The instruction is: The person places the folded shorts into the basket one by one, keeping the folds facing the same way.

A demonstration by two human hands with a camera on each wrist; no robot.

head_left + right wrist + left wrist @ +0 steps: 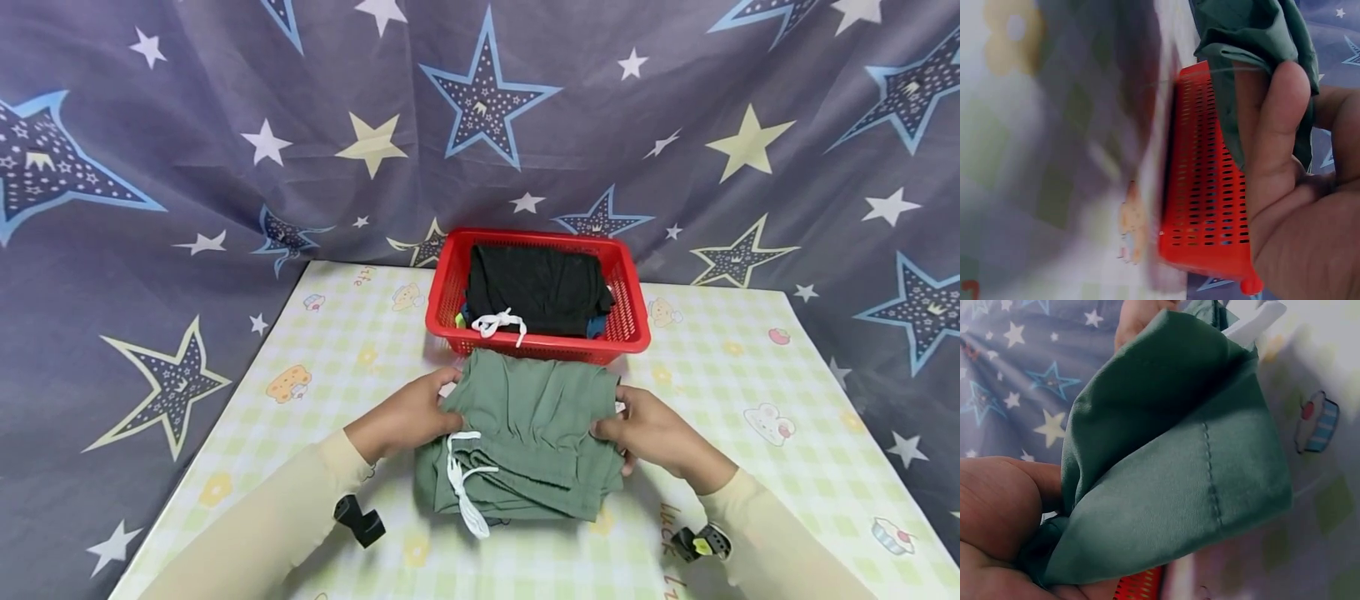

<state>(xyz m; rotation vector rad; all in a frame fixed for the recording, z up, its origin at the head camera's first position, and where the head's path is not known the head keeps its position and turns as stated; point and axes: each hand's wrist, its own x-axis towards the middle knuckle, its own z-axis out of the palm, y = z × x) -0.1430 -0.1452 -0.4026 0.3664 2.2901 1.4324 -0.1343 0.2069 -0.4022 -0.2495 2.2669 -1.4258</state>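
Observation:
A folded pair of green drawstring pants (525, 408) is held between both hands in front of the red basket, its white cord hanging at the lower left. My left hand (411, 414) grips the left edge, thumb on top. The right hand (663, 437) pinches the right edge in the same way. In the left wrist view, the green cloth (1160, 506) hangs in an open fold with a stitched seam beside the left hand (997, 512). From the right wrist, the fingers of the right hand (1297, 162) hold bunched cloth (1247, 31), with the basket's side beyond.
A red perforated basket (637, 333) stands at the back of the table, holding folded black clothing (536, 287) with a white cord. A checked tablecloth (750, 475) with cartoon prints covers the table. A grey star-patterned curtain (225, 67) hangs behind and along the sides.

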